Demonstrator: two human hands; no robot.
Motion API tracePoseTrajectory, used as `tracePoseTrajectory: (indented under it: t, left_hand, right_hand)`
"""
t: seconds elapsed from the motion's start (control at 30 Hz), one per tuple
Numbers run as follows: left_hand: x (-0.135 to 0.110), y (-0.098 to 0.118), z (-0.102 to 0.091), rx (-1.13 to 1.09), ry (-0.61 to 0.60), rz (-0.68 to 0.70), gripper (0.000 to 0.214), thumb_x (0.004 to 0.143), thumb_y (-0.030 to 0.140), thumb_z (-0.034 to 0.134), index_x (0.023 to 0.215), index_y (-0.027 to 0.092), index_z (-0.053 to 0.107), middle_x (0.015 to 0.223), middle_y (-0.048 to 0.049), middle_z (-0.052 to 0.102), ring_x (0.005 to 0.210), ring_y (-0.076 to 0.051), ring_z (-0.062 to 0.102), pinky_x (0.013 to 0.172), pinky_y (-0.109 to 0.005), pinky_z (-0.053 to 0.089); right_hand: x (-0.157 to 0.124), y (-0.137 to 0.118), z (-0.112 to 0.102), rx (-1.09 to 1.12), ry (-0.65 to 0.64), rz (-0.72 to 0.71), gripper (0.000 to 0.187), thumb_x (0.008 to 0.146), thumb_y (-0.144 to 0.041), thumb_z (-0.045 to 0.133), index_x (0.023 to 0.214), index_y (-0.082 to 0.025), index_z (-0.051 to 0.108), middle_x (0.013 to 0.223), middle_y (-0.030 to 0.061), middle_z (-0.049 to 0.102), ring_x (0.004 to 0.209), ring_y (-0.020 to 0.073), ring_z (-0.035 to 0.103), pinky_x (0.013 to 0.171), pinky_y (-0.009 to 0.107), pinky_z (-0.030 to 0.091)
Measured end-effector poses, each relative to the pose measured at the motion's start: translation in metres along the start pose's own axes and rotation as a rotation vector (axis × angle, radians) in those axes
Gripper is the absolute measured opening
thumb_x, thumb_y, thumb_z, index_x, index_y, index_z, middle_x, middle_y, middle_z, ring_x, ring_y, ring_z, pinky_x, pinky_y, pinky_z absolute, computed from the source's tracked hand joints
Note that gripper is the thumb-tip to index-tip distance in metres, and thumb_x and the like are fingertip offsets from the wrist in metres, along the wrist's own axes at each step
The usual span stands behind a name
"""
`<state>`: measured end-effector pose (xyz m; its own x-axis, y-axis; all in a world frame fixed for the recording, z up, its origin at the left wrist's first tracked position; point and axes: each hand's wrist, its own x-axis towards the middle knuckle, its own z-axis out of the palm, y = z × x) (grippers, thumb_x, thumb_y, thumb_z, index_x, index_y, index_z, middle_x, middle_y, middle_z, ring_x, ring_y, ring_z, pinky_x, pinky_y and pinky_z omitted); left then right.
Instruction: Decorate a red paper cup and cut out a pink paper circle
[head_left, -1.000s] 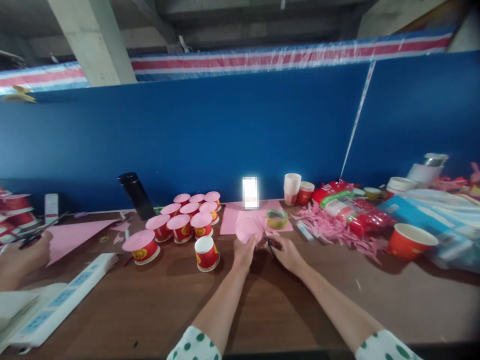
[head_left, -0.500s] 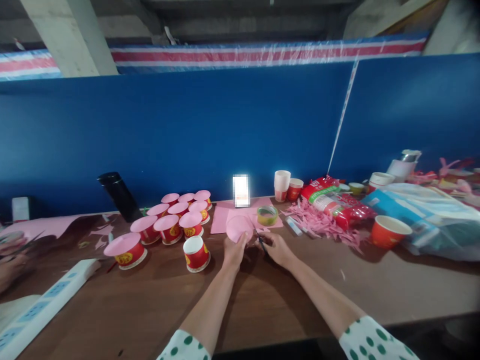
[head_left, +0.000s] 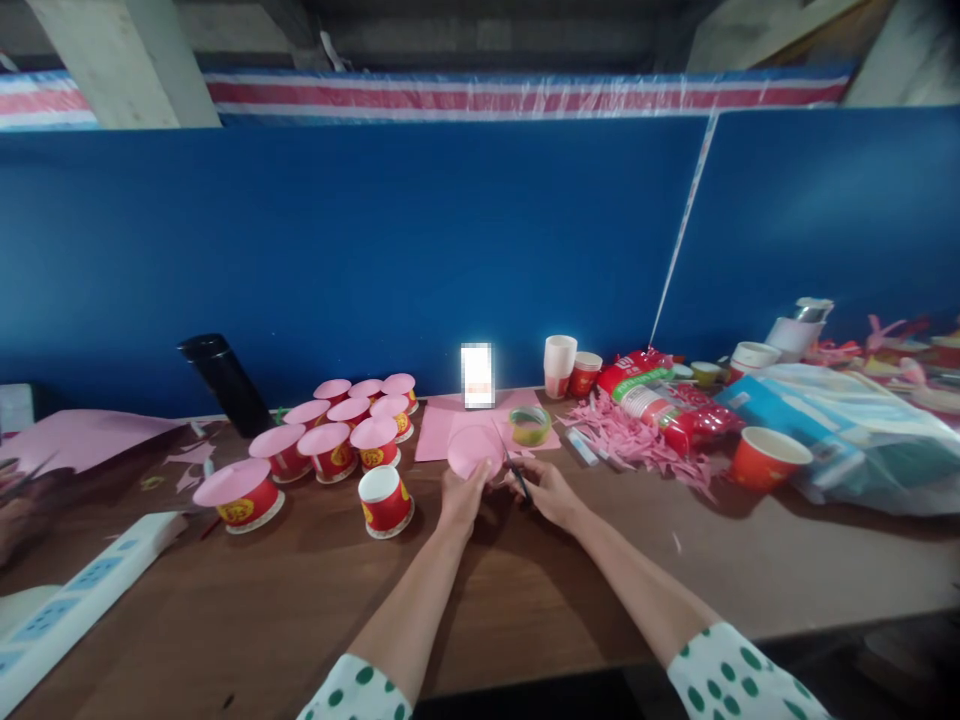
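My left hand (head_left: 459,498) pinches the lower edge of a round pink paper disc (head_left: 475,450) and holds it upright over the brown table (head_left: 315,600). My right hand (head_left: 544,492) grips small dark scissors (head_left: 516,477), their blades at the disc's right edge. A single open red paper cup (head_left: 384,501) stands just left of my left hand. Behind it stand several red cups capped with pink discs (head_left: 330,440). A pink paper sheet (head_left: 439,430) lies beyond the disc.
A tape roll (head_left: 530,424), a glue stick (head_left: 581,447) and pink paper scraps (head_left: 637,445) lie right of my hands. A red cup (head_left: 765,460), plastic packs (head_left: 847,420) and stacked cups (head_left: 559,365) sit further right. A white power strip (head_left: 67,600) and another person's hand (head_left: 15,510) are far left.
The view has shifted right, so everything slid left in the frame. My hands hold the same grip on the disc and scissors; the person at left has slipped mostly out of view.
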<state>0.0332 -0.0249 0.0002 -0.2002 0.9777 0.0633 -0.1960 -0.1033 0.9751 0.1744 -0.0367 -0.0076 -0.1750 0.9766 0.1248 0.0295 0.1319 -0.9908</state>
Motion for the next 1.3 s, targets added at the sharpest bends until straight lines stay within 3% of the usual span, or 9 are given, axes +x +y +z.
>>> tracePoseTrajectory:
  t: [0.27, 0.43, 1.0, 1.2, 1.3]
  left_hand:
    - [-0.006, 0.009, 0.003, -0.029, 0.005, -0.047, 0.034, 0.052, 0.034, 0.073, 0.07, 0.006, 0.066, 0.055, -0.0043, 0.061, 0.042, -0.011, 0.051, 0.04, -0.023, 0.04]
    - [-0.004, 0.008, 0.003, -0.017, 0.009, -0.071, 0.032, 0.051, 0.033, 0.074, 0.065, 0.006, 0.065, 0.047, -0.0024, 0.057, 0.038, -0.01, 0.048, 0.038, -0.023, 0.039]
    - [-0.006, 0.01, 0.004, 0.012, 0.011, -0.042, 0.035, 0.055, 0.032, 0.072, 0.076, 0.004, 0.067, 0.053, -0.0054, 0.061, 0.04, -0.01, 0.049, 0.038, -0.022, 0.039]
    - [-0.005, 0.009, 0.004, 0.024, 0.026, -0.054, 0.028, 0.055, 0.031, 0.071, 0.066, 0.005, 0.066, 0.047, -0.0034, 0.058, 0.037, -0.009, 0.047, 0.037, -0.021, 0.038]
    - [-0.005, 0.009, 0.005, 0.009, 0.041, -0.064, 0.03, 0.054, 0.03, 0.072, 0.071, 0.005, 0.066, 0.051, -0.0051, 0.061, 0.04, -0.011, 0.05, 0.038, -0.021, 0.04]
  right_hand:
    - [-0.004, -0.011, 0.001, 0.014, 0.001, 0.037, 0.044, 0.066, -0.045, 0.064, 0.098, -0.015, 0.06, 0.063, -0.0014, 0.057, 0.048, 0.0081, 0.051, 0.041, 0.018, 0.038]
    - [-0.005, -0.015, 0.001, -0.008, -0.001, 0.037, 0.044, 0.067, -0.047, 0.062, 0.097, -0.015, 0.06, 0.059, -0.0026, 0.054, 0.047, 0.0083, 0.05, 0.04, 0.018, 0.037]
    - [-0.005, -0.012, 0.001, -0.024, 0.031, 0.005, 0.042, 0.067, -0.043, 0.063, 0.097, -0.013, 0.061, 0.056, -0.0032, 0.052, 0.043, 0.0061, 0.045, 0.037, 0.016, 0.031]
    - [-0.004, -0.011, 0.0, -0.041, 0.029, 0.012, 0.036, 0.067, -0.039, 0.064, 0.094, -0.014, 0.063, 0.056, -0.0031, 0.052, 0.044, 0.0061, 0.045, 0.036, 0.015, 0.03]
    - [-0.004, -0.012, 0.0, -0.036, 0.025, 0.016, 0.038, 0.067, -0.04, 0.063, 0.095, -0.015, 0.063, 0.057, -0.0026, 0.053, 0.044, 0.0064, 0.045, 0.036, 0.015, 0.03]
